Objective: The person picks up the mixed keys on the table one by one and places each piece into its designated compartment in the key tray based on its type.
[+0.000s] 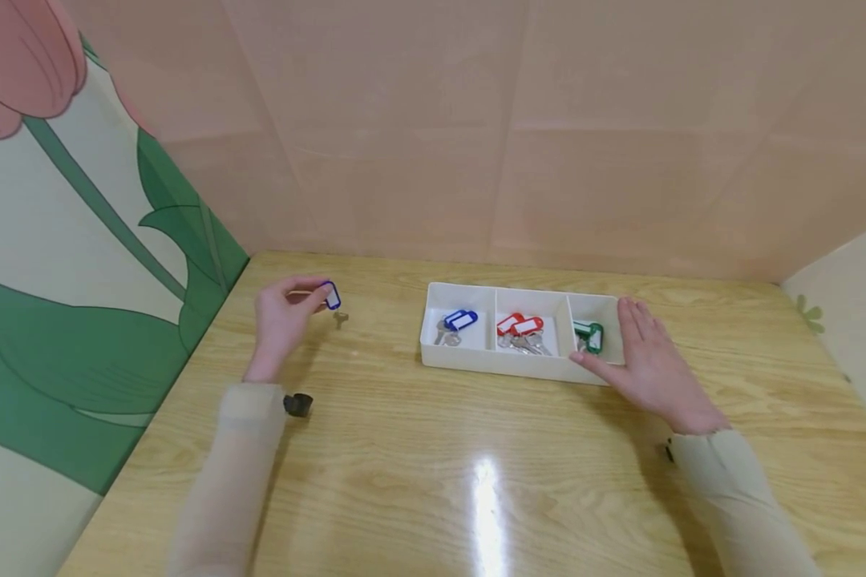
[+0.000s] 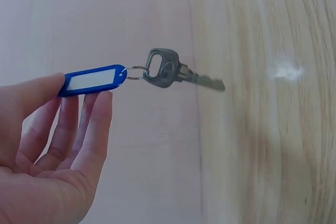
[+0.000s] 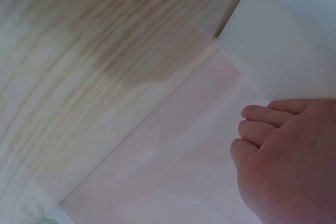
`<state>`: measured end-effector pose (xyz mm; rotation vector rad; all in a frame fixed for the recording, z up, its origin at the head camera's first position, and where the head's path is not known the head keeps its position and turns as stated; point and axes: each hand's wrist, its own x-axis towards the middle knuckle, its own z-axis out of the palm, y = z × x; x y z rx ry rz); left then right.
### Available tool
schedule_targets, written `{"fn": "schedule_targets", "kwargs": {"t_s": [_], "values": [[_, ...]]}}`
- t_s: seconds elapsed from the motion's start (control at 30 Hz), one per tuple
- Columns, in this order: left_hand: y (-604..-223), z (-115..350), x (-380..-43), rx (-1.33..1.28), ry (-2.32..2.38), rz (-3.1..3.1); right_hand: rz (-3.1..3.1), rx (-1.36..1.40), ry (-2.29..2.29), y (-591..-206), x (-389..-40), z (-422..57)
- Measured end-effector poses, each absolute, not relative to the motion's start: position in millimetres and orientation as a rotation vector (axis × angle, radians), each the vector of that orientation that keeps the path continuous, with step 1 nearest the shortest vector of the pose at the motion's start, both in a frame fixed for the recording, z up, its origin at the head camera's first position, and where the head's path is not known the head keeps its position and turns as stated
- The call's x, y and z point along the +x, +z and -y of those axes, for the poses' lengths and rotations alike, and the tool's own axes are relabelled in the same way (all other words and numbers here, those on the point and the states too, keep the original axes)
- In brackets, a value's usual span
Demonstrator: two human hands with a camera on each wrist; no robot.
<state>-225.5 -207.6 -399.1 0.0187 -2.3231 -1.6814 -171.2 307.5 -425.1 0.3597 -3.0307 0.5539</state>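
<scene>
My left hand pinches a blue key tag between thumb and fingertips, above the table's left part. From the tag's ring hangs a silver key, pointing away from the hand in the left wrist view. To the right stands a white tray with three compartments. Blue-tagged keys lie in its left one, red-tagged keys in the middle, green-tagged keys in the right. My right hand rests against the tray's right end, fingers straight, thumb at the front rim.
The wooden table meets a pinkish wall covering behind the tray. At the left rises a panel with a painted flower. A pale wall borders the right side.
</scene>
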Motion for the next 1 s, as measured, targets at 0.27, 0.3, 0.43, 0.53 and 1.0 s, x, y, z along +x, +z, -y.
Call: {"fn": "schedule_targets", "kwargs": {"t_s": [0.27,0.3,0.43,0.53,1.0], "values": [[-391,195,-219,-0.032,-1.695,2.298,3.024,0.375,0.522,-424,-173,-306],[-389,194,-218,-0.039,-1.693,2.298,3.023,0.376,0.518,-424,-173,-306],[-384,187,-214,-0.063,-1.66,2.317,3.022,0.377,0.502,-423,-173,-305],[-382,184,-212,-0.082,-1.62,2.34,3.025,0.376,0.486,-423,-173,-305],[-382,177,-212,-0.11,-1.606,2.347,3.036,0.364,0.379,-420,-171,-308]]}}
